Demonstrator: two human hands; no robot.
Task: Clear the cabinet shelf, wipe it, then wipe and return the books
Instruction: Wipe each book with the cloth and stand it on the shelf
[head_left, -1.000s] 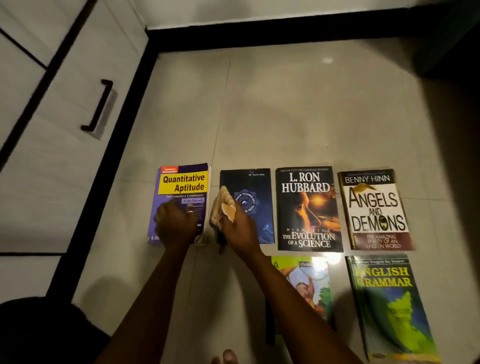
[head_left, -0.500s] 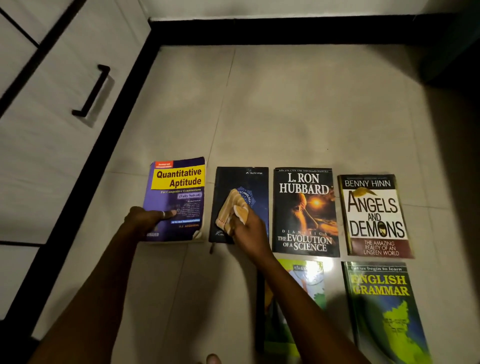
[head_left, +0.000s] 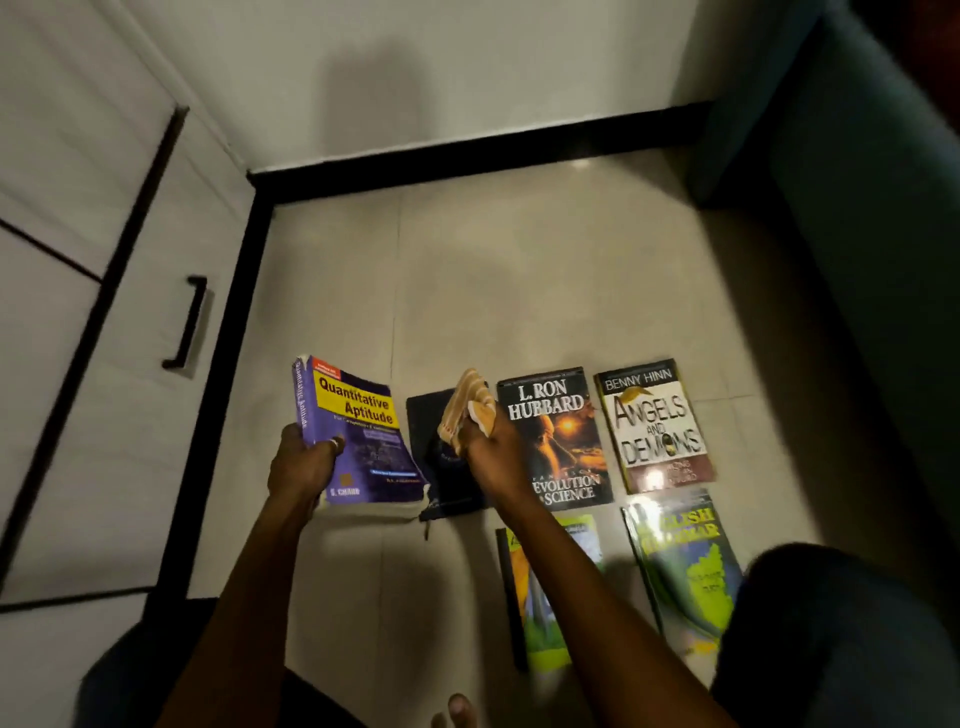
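Observation:
My left hand (head_left: 301, 462) grips the thick purple Quantitative Aptitude book (head_left: 361, 431) by its spine edge and holds it tilted up off the floor. My right hand (head_left: 491, 449) holds a bunched tan cloth (head_left: 465, 408) above a dark blue book (head_left: 441, 457) lying on the tiles. To the right lie the Hubbard book (head_left: 558, 441) and the Angels and Demons book (head_left: 654, 423). Nearer me lie a green-yellow book (head_left: 545, 597), partly under my right arm, and the English Grammar book (head_left: 685, 566).
A white cabinet door with a black handle (head_left: 184, 322) stands on the left, closed. A black skirting (head_left: 467, 161) runs along the far wall. A dark teal piece of furniture (head_left: 857, 260) fills the right side. Toes (head_left: 457, 712) show at the bottom edge.
My left hand has lifted the Quantitative Aptitude book off the floor and tilted it up. My right hand has raised the cloth off the dark blue book. The view has tipped upward.

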